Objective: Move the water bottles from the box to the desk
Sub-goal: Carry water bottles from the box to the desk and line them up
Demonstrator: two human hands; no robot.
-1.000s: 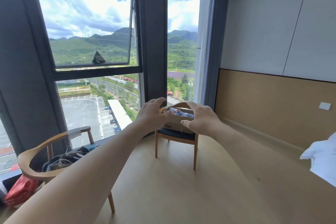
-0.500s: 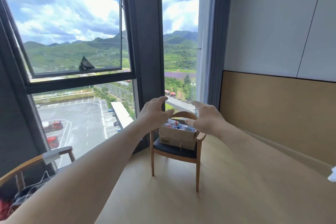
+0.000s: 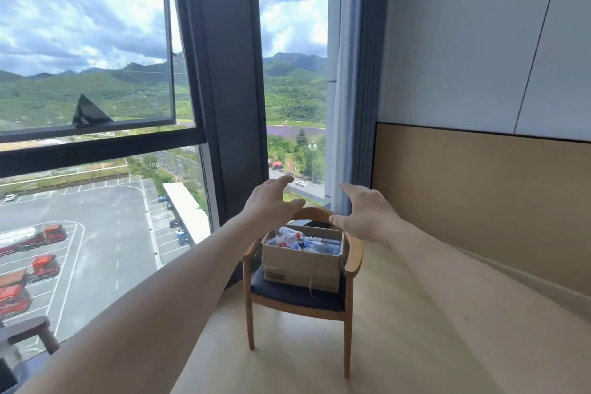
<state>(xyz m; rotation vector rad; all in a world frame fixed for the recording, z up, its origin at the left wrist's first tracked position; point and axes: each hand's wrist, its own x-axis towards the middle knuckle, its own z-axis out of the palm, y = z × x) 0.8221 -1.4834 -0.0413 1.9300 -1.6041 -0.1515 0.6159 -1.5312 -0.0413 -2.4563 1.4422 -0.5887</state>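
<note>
While both bare arms stretch forward from the bottom of the view, the left hand (image 3: pixel 271 203) and the right hand (image 3: pixel 367 213) are raised side by side, palms down, fingers spread wide and loosely curved; neither has hold of anything. Between and below them, farther off, a wooden chair (image 3: pixel 353 261) with a curved backrest and a dark seat cushion stands on the pale floor (image 3: pixel 399 345), near a tall window (image 3: pixel 96 137); a brown cardboard box (image 3: pixel 302 262) sits on the seat, its top open. Clear plastic water bottles (image 3: pixel 303 241) lie piled inside the box, filling it to about the rim; their number cannot be told. Beyond the chair hangs a grey curtain (image 3: pixel 355 105), beside a wall (image 3: pixel 479 185) panelled in tan wood below and white above.
</note>
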